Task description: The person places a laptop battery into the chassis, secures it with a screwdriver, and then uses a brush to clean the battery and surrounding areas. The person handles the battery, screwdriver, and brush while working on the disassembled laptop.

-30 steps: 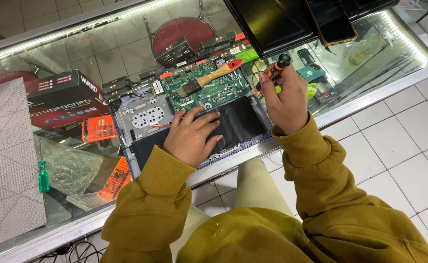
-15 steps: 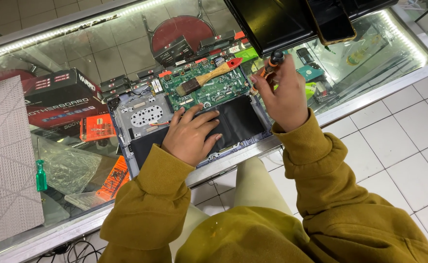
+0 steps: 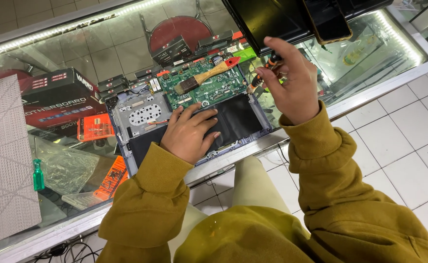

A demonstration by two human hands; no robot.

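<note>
Screwdriver point(image 3: 271, 65) gripped in right hand point(image 3: 292, 83), raised over opened laptop point(image 3: 175, 109) | left hand point(image 3: 189, 134) laid flat, nothing grasped, on black battery point(image 3: 238, 119) | brush point(image 3: 206, 75) parked on green board point(image 3: 214, 87)

1 laptop point(image 3: 194, 122), 1 brush point(image 3: 205, 77), 1 screwdriver point(image 3: 267, 68).

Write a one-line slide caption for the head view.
Left hand rests flat on an opened laptop's black battery while right hand grips a screwdriver above the green circuit board.

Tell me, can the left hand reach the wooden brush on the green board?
Probably yes. The left hand rests on the black battery just below the brush, with only bare circuit board between them.
</note>
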